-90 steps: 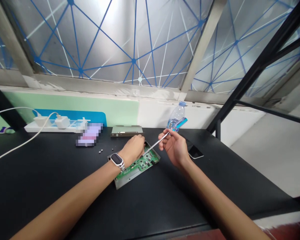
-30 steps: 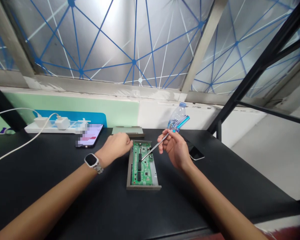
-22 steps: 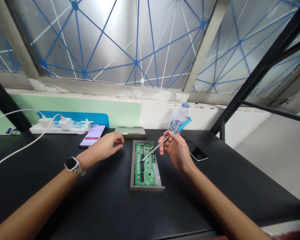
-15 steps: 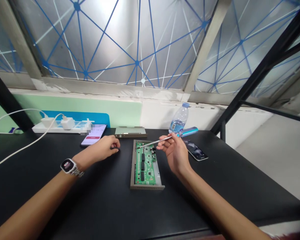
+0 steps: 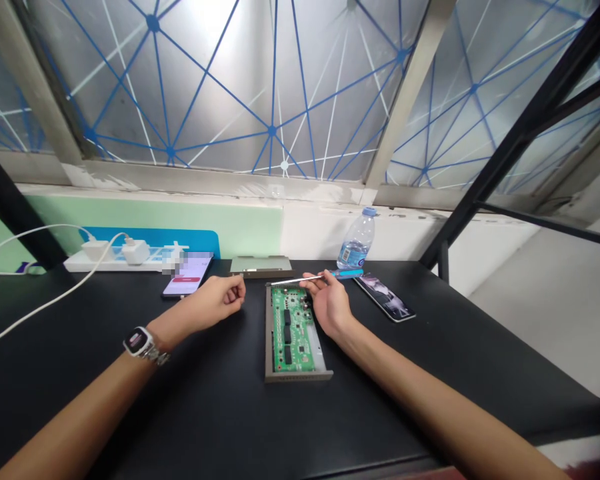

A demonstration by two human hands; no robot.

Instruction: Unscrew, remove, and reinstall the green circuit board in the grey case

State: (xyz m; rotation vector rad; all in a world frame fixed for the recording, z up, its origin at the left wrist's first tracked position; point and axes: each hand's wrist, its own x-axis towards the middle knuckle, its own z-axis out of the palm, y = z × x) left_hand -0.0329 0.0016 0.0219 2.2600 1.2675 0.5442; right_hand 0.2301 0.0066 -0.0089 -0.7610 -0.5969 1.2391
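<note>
An open grey metal case holding a green circuit board (image 5: 291, 328) lies lengthwise on the black table (image 5: 220, 413). My right hand (image 5: 327, 303) rests at the board's far right corner, fingers closed on a screwdriver (image 5: 310, 277) with a blue handle, which lies nearly flat along the case's far end. My left hand (image 5: 220, 301) sits left of the case with fingers curled in a pinch; what is in them is too small to make out. A watch (image 5: 139, 341) is on that wrist.
The grey case lid (image 5: 261, 265) lies behind the board. A lit phone (image 5: 186, 280) is at the back left, a dark phone (image 5: 384, 297) at the right, a water bottle (image 5: 357, 240) behind it. A white power strip (image 5: 115, 257) with cables runs along the wall.
The case was turned from slanted to lengthwise. My left hand left it and drew in left of it. My right hand lowered the screwdriver from steep to nearly flat at the far end.
</note>
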